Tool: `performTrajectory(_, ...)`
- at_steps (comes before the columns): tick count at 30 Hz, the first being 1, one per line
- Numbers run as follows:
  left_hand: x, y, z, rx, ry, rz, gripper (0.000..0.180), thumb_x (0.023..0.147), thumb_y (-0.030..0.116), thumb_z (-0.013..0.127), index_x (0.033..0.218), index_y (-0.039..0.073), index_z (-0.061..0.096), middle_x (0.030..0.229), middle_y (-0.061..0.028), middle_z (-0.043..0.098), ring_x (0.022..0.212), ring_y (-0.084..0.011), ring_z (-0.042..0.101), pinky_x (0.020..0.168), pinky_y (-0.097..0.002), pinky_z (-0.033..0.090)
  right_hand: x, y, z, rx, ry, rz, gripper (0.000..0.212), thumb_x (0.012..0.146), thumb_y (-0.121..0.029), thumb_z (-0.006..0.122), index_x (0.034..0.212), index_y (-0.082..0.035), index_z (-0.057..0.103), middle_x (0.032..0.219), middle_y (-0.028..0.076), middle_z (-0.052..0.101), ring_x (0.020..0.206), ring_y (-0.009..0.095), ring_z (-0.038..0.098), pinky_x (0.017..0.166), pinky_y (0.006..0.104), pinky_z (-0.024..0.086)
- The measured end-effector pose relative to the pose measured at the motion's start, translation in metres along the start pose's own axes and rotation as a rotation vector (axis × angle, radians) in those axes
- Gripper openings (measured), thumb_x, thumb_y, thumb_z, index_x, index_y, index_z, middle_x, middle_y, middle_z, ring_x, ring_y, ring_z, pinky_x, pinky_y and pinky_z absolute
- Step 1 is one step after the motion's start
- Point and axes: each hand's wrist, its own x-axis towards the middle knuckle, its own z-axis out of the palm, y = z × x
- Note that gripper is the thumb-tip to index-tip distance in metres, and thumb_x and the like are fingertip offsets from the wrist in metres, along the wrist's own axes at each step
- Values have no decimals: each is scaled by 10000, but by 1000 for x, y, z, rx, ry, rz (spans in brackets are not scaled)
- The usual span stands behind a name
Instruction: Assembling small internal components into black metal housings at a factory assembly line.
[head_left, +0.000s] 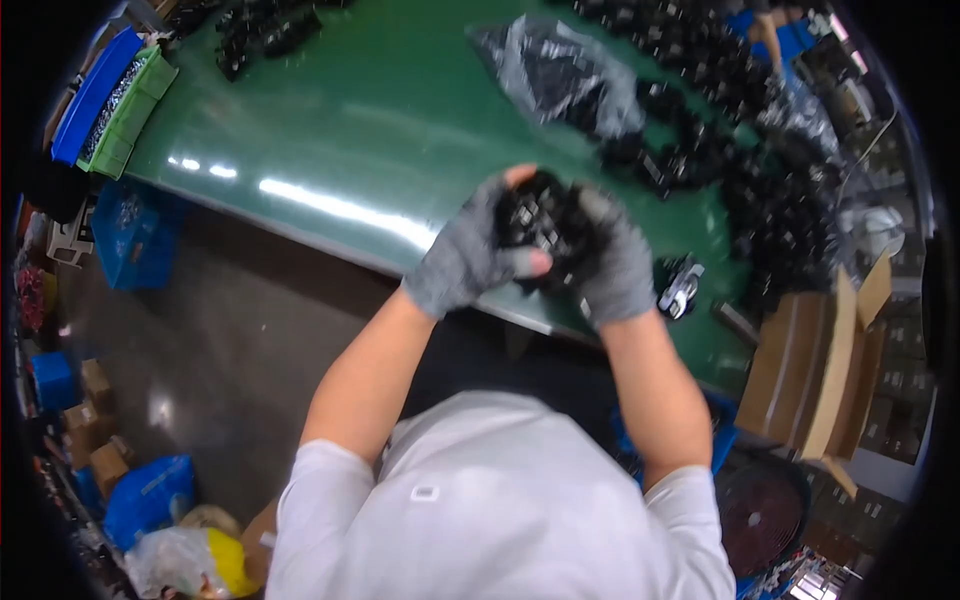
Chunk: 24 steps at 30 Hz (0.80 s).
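Note:
Both my hands wear grey gloves with bare fingertips and come together over the near edge of the green table (330, 130). Between them is a cluster of shiny black parts (545, 222), whose exact kind I cannot make out. My left hand (465, 250) is closed round its left side, thumb across the front. My right hand (618, 262) grips it from the right; most of those fingers are hidden or blurred. Just right of my right hand, a black and silver part (682, 287) lies on the table.
Black parts (780, 210) are heaped along the table's right side, near a clear plastic bag (560, 75). An open cardboard box (800, 370) stands at the right edge. Blue and green bins (130, 115) sit at the far left corner. A fan (765, 515) is at lower right.

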Motion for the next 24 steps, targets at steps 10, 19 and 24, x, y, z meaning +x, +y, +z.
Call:
performTrajectory(10, -25, -6, -3, -440, 152, -79, 887, 846, 278, 802, 1544, -15, 341, 1381, -147, 573, 1227, -222, 589, 1031, -358, 502, -38, -4, -36, -266, -113, -114, 318, 870, -159, 719, 1140, -22, 623, 938, 93, 652, 818, 204, 632, 745, 354, 535)
performTrajectory(19, -1, -12, -6, -444, 92, -16, 868, 801, 389, 770, 1480, -21, 417, 1268, -145, 616, 1061, -191, 654, 838, -314, 577, -50, -29, -9, -701, -158, -137, 281, 883, -149, 720, 1124, -24, 646, 963, 103, 676, 843, 188, 647, 788, 339, 540)
performTrajectory(24, 6, -14, -10, -510, 159, -125, 766, 826, 324, 749, 1464, 9, 466, 1274, -150, 620, 1067, -228, 665, 834, -336, 586, -37, -19, -11, -803, -121, -205, 292, 877, -129, 758, 1139, -36, 669, 1032, 61, 681, 930, 157, 637, 871, 313, 516)
